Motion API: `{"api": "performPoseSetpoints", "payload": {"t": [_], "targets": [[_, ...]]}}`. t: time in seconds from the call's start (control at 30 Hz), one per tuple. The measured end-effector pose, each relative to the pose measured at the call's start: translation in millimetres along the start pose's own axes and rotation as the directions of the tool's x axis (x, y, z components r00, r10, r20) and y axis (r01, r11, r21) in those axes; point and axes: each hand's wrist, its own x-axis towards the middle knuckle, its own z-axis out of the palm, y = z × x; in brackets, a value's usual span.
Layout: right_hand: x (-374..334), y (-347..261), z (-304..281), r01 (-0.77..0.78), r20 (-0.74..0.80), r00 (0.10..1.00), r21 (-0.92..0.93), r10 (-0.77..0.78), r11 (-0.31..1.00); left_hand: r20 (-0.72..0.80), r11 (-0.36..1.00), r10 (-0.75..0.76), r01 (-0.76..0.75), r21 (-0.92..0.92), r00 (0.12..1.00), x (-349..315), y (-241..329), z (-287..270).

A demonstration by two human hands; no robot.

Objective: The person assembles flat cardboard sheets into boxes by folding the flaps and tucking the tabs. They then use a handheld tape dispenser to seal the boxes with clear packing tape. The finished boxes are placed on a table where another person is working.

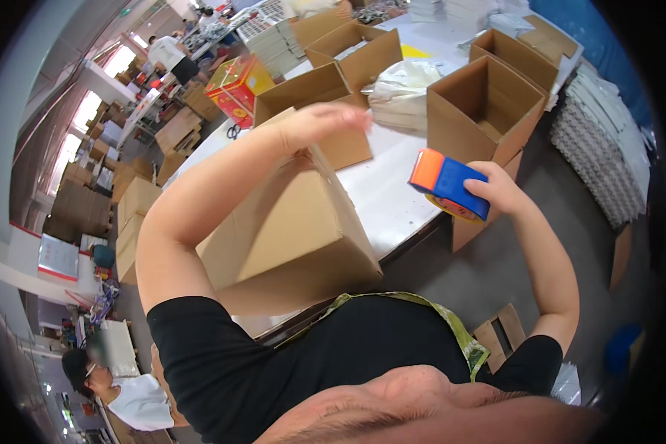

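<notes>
My right hand (498, 189) grips a blue and orange tape dispenser (455, 180) in front of me, to the right of the table edge. A roll with a yellow and red label shows at its underside. My left hand (325, 123) reaches across the far end of a brown cardboard box (281, 222), its fingers stretched out and slightly blurred. Nothing shows in that hand. Whether it touches the box is hard to tell. The box lies at the near edge of the white table (403, 159), with its broad side up.
Open cartons (488, 103) stand at the right, and another open carton (303, 96) sits beyond my left hand. A white plastic bag (407, 85) lies between them. Scissors (234, 132) rest near a red and yellow box (237, 87). A person (126, 392) is at the lower left.
</notes>
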Motion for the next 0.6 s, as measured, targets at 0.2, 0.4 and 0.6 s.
{"api": "performPoseSetpoints", "payload": {"t": [0.2,0.4,0.6], "targets": [[-83,-32,38,0.180,-0.262,0.956,0.169,-0.132,0.969,0.077,0.988,0.147,-0.142,-0.067,0.986,12,27,39],[-114,-68,88,0.383,-0.346,0.812,-0.293,-0.470,0.876,0.431,0.885,0.363,-0.161,-0.437,0.826,-29,47,84],[-119,-99,142,0.460,-0.083,0.607,-0.774,-0.790,0.435,0.502,0.844,0.468,-0.198,-0.499,0.728,-67,40,86]]}}
